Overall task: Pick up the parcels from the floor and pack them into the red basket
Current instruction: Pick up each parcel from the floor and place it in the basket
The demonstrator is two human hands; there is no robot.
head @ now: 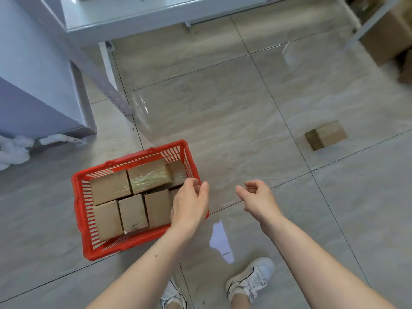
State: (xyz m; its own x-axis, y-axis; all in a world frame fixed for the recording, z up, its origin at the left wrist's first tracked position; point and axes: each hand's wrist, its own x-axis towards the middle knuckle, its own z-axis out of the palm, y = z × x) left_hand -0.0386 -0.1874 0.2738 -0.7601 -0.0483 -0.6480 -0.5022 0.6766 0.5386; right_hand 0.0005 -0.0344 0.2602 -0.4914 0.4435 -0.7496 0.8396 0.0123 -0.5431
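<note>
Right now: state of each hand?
Left hand: open, fingers loosely curled, over the red basket, holding nothing.
Right hand: open, fingers loosely curled, empty, above the floor.

— Where are we looking, then?
— A stockroom or packing room, by the look of it: glossy tiled floor (pixel 223 103), pale metal shelving (pixel 116 16) along the top, brown cartons (pixel 385 39) stacked at the right edge.
— And the small cardboard parcels (pixel 131 192)?
— Packed in a red basket (pixel 80 210), one more parcel (pixel 326 135) on the floor.

Red slatted basket (pixel 82 210), brown cardboard parcels (pixel 109 186) inside; at three o'clock, one brown parcel (pixel 326 136) on beige veined tiles (pixel 223 108).
</note>
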